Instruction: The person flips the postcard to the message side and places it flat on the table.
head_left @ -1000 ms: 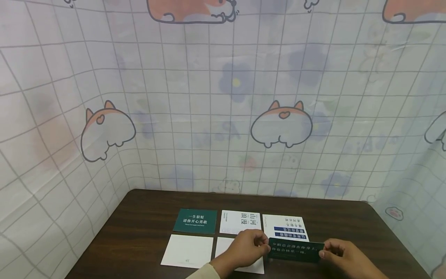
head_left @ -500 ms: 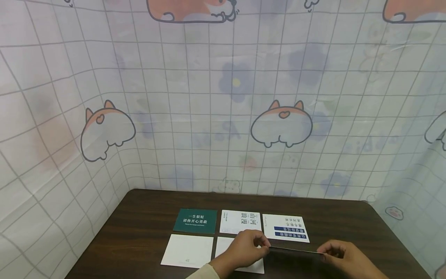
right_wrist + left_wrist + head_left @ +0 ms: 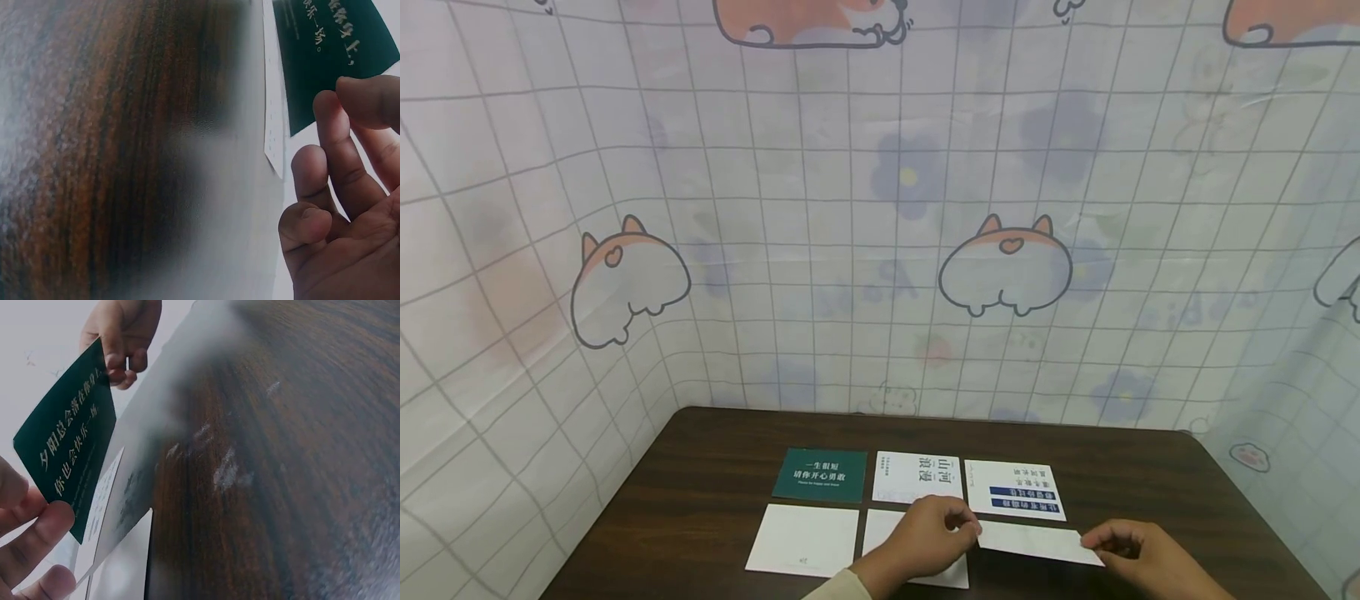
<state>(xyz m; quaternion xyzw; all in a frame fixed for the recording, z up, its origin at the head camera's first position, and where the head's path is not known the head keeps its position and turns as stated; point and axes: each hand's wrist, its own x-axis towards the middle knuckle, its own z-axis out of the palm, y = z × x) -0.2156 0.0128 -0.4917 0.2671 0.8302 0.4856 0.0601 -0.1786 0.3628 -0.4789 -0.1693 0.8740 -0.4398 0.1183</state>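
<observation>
- The left hand (image 3: 928,537) is drawn into a pinch: its thumb and fingertips grip one end of the held card (image 3: 1036,542), at nine o'clock from the card's middle.
- The right hand (image 3: 1138,557) pinches the opposite end, at three o'clock, thumb against fingertip, with the remaining fingers bent.
- The held card is at about five o'clock from the centre of the head view, lifted between both hands over the wooden table (image 3: 1150,475). Its white face shows to the head camera; its dark green face, with pale characters, shows to both wrist cameras.
- From it, the white card with blue bars (image 3: 1015,490) lies near twelve o'clock and the lettered white card (image 3: 917,477) near ten.
- Further out, the green card (image 3: 820,475) lies towards ten o'clock and the mostly blank white card (image 3: 805,537) at nine.
- The left hand partly hides another white card (image 3: 881,524).
</observation>
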